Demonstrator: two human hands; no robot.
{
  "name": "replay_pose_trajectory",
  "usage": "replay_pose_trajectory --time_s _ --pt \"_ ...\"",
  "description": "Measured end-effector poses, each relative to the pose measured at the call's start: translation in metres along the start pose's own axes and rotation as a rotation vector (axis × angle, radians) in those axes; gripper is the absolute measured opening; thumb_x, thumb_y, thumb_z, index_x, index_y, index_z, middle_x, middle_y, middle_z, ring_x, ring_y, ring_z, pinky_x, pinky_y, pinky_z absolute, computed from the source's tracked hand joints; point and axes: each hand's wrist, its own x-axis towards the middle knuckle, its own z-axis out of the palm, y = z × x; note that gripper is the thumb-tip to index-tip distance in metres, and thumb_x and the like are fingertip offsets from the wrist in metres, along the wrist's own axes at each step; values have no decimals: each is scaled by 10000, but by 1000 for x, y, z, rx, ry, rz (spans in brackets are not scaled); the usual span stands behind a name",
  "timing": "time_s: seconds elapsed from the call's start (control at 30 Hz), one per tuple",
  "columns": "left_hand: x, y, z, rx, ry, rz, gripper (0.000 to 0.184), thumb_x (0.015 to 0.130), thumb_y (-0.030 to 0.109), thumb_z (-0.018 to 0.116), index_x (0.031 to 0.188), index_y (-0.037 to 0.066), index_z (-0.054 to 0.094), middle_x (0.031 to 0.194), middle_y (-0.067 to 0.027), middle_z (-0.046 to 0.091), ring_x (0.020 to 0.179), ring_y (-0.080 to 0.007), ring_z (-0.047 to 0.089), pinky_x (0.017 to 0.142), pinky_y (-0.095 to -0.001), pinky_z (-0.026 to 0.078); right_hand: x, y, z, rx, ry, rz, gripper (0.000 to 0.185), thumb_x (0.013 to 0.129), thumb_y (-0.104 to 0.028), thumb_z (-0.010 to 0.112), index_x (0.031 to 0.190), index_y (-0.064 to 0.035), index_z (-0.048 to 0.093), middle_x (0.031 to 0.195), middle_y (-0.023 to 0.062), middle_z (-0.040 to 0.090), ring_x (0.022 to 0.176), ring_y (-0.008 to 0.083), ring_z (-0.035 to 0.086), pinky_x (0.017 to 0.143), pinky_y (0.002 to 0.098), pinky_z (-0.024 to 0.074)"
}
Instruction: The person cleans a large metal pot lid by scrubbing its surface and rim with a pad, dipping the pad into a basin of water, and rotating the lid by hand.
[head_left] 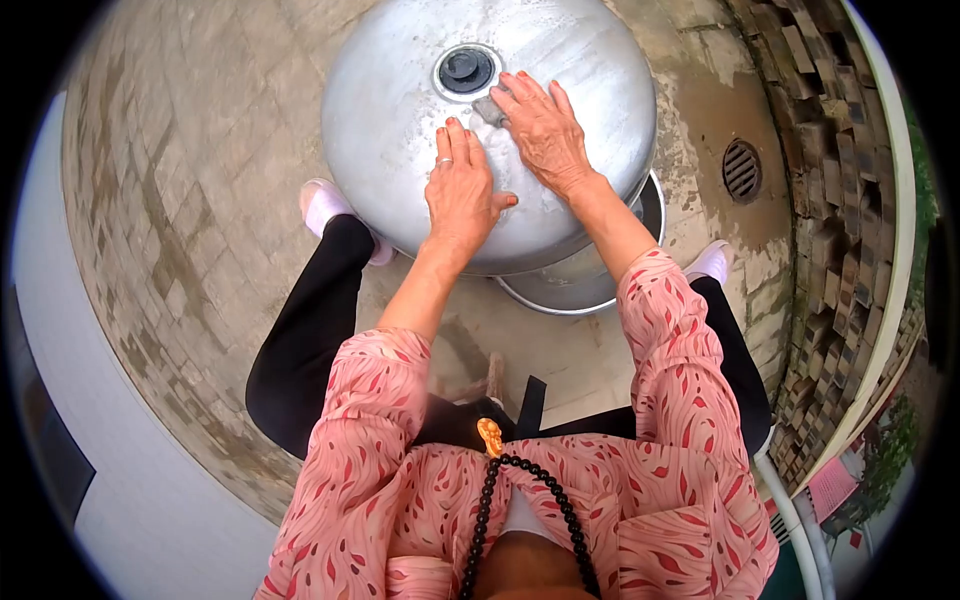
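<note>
A large domed aluminium pot lid (385, 130) lies in front of me, its black knob (466, 69) facing up. Beneath its near right side shows a round metal basin (570, 290). My right hand (548, 138) presses its fingertips over a small grey scouring pad (489, 110), just beside the knob's ring; the pad is partly hidden under the fingers. My left hand (462, 195), with a ring on one finger, rests flat on the lid's near side, thumb spread away from the fingers. Whitish wet smears mark the metal around the pad.
Paving tiles (200, 200) surround the lid, with wet patches on them. A round drain grate (742, 170) is set in the ground to the right. Stacked bricks (840, 210) line the right edge. My feet in light slippers (325, 205) stand either side of the basin.
</note>
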Motion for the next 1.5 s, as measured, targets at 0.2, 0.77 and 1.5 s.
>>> replay_pose_trajectory --time_s 0.2,0.77,1.5 --pt "5 2 -6 12 -49 -28 990 647 338 850 1374 -104 343 1509 -317 236 1396 -427 294 987 -457 471 48 27 23 -110 104 207 382 915 -181 550 1288 -96 551 1401 91 500 1346 270 406 1097 516 275" --pt "7 7 -6 128 -94 24 1062 626 403 863 1481 137 291 1436 -407 250 1308 -551 351 856 -505 529 -70 -4 -35 -34 70 172 420 867 -84 570 1284 -126 556 1394 42 518 1334 240 441 1108 501 292" --pt "8 4 -4 164 -35 89 1036 530 422 895 1250 -122 387 1411 -405 294 1295 -530 384 838 -485 542 10 49 -4 -151 129 325 376 909 -130 515 1284 -139 539 1427 47 478 1364 245 394 1087 627 191"
